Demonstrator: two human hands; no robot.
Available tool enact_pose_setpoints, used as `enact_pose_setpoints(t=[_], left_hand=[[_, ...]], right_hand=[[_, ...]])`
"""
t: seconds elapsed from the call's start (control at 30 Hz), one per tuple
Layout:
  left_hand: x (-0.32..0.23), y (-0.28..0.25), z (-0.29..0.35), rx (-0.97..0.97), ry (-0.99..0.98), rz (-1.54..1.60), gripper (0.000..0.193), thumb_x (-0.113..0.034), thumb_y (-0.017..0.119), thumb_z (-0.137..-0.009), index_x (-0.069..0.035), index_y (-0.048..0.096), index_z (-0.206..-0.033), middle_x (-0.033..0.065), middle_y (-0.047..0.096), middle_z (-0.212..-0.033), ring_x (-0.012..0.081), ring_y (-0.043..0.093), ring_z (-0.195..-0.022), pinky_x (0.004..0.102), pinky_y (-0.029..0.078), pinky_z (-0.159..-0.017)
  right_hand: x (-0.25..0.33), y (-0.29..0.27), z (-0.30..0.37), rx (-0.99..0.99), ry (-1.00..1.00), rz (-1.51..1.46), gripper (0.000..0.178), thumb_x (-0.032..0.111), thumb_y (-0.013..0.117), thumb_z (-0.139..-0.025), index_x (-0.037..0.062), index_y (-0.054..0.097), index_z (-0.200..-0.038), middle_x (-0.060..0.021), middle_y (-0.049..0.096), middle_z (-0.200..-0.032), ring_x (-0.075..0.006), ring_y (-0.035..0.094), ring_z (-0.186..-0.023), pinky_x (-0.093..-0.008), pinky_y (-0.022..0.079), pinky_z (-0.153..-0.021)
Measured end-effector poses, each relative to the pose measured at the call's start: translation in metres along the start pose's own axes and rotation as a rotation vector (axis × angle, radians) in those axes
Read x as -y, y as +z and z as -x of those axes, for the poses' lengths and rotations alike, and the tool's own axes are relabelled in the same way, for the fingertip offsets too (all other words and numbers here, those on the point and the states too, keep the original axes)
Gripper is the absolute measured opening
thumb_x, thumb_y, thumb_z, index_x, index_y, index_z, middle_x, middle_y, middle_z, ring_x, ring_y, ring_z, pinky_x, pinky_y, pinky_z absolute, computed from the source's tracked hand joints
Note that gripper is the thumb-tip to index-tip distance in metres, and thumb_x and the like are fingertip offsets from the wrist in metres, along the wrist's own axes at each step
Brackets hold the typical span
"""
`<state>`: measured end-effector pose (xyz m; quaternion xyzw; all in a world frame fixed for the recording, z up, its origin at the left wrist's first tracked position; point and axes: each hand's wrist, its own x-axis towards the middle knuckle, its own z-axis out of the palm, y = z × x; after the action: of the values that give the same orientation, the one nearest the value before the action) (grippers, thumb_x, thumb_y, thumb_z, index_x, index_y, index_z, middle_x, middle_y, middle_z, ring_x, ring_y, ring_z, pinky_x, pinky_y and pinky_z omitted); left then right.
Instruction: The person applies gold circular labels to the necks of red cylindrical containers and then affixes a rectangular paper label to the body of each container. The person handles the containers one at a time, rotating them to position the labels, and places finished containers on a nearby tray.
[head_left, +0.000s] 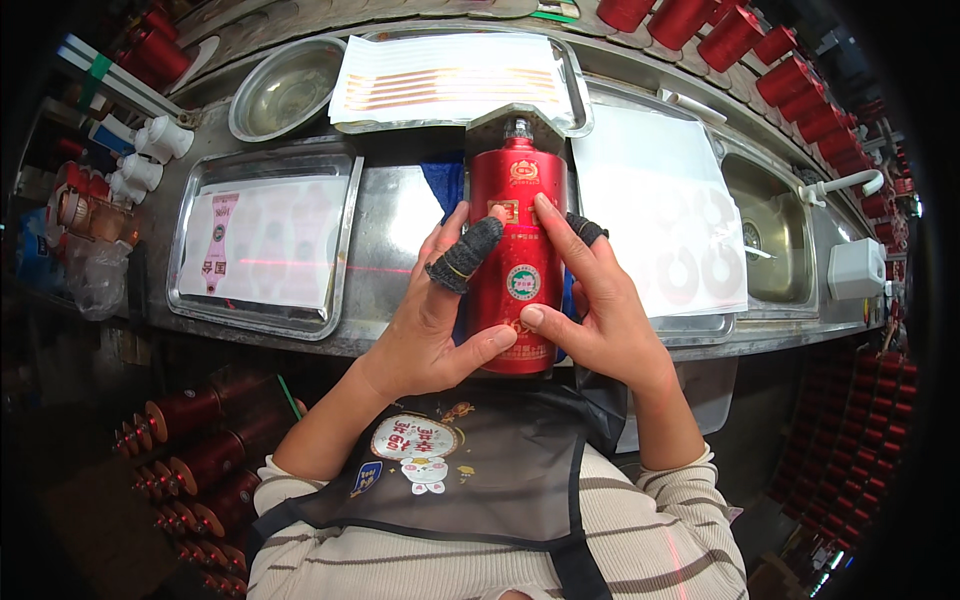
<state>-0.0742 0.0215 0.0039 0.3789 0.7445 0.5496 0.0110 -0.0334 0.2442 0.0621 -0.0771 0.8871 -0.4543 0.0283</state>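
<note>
Between both hands, a red bottle (517, 262) lay lengthwise over the desk (400, 215) edge, label side up. Left hand (437, 315) and right hand (592, 305) cradled its sides, fingers (466, 252) spread, smoothing labels. Trays of label sheets (265, 240) sat within reach.

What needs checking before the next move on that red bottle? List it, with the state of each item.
1. Red bottle held by both hands: ok, left hand and right hand flank it.
2. Round label on the bottle front: ok, in place between the thumbs.
3. Knit finger cot on left index finger: ok.
4. Bottle cap sealed: cannot tell.
5. Label sheet in the left metal tray: ok, within reach.
</note>
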Motion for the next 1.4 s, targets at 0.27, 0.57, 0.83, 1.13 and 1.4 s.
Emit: enact_pose_setpoints(t=[0.27,0.57,0.83,1.13,1.4], left_hand=[[-0.003,-0.003,-0.004,0.034,-0.008,-0.026,0.086,-0.036,0.073,-0.088,-0.012,0.028,-0.157,0.0178,0.031,-0.162,0.0508,0.023,-0.147,0.0591,0.015,-0.12],[-0.006,-0.005,-0.007,0.063,0.016,-0.132,0.084,-0.04,0.071,-0.088,-0.017,0.029,-0.157,0.0177,0.03,-0.163,0.0509,0.014,-0.151,0.0681,0.004,-0.117],[-0.013,-0.003,-0.01,0.071,0.008,-0.171,0.086,-0.04,0.072,-0.086,-0.018,0.028,-0.157,0.0176,0.03,-0.163,0.0514,0.012,-0.151,0.0703,0.002,-0.115],[-0.006,-0.003,-0.004,0.069,0.004,-0.168,0.086,-0.042,0.071,-0.088,-0.017,0.027,-0.157,0.018,0.028,-0.164,0.0519,0.013,-0.151,0.0711,0.002,-0.115],[-0.013,-0.001,-0.006,0.064,-0.002,-0.201,0.086,-0.043,0.071,-0.088,-0.016,0.027,-0.157,0.0172,0.03,-0.163,0.0525,0.014,-0.15,0.0709,0.001,-0.115]], right_hand=[[-0.004,0.002,0.0,-0.007,-0.079,0.03,0.089,0.026,0.08,-0.079,0.0192,0.039,-0.157,-0.0066,0.048,-0.104,-0.012,0.042,-0.076,-0.0246,0.039,-0.065],[0.001,0.0,0.002,0.016,-0.002,-0.013,0.089,0.024,0.078,-0.079,0.0183,0.037,-0.158,-0.0038,0.043,-0.096,-0.0126,0.039,-0.074,-0.0256,0.037,-0.062],[0.006,-0.008,0.004,0.087,0.115,-0.042,0.084,0.033,0.075,-0.085,0.0213,0.036,-0.158,-0.0244,0.055,-0.123,-0.0368,0.056,-0.098,-0.0395,0.047,-0.093],[-0.005,0.004,0.009,0.024,-0.022,0.0,0.084,0.038,0.074,-0.086,0.0183,0.036,-0.158,-0.0119,0.051,-0.106,-0.0177,0.045,-0.076,-0.0285,0.041,-0.067],[0.001,-0.002,0.01,0.093,0.061,-0.016,0.085,0.04,0.073,-0.086,0.0228,0.034,-0.159,-0.0129,0.047,-0.09,-0.0256,0.045,-0.076,-0.0332,0.042,-0.072]])
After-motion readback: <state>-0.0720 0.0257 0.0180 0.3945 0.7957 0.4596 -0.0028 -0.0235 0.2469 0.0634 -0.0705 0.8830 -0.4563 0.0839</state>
